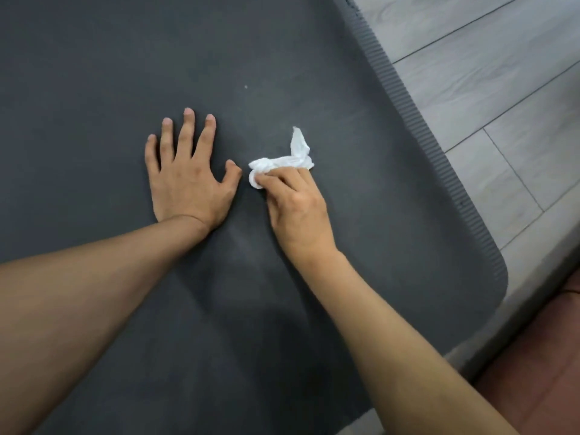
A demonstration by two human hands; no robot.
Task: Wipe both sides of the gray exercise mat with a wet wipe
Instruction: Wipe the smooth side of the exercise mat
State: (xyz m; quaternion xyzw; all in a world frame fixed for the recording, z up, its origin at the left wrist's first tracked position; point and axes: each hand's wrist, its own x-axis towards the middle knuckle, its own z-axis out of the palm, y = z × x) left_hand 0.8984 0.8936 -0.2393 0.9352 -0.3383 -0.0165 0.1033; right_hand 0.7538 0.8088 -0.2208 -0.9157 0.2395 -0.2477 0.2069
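Note:
The gray exercise mat lies flat on the floor and fills most of the head view. My left hand presses palm-down on the mat with its fingers spread. Just to its right, my right hand grips a crumpled white wet wipe and holds it against the mat's surface. One twisted end of the wipe sticks up beyond my fingers. Faint damp streaks show on the mat below my right hand.
The mat's ribbed right edge runs diagonally and ends in a rounded corner at the lower right. Beyond it lies light gray wood-plank flooring. A reddish-brown surface shows at the bottom right corner.

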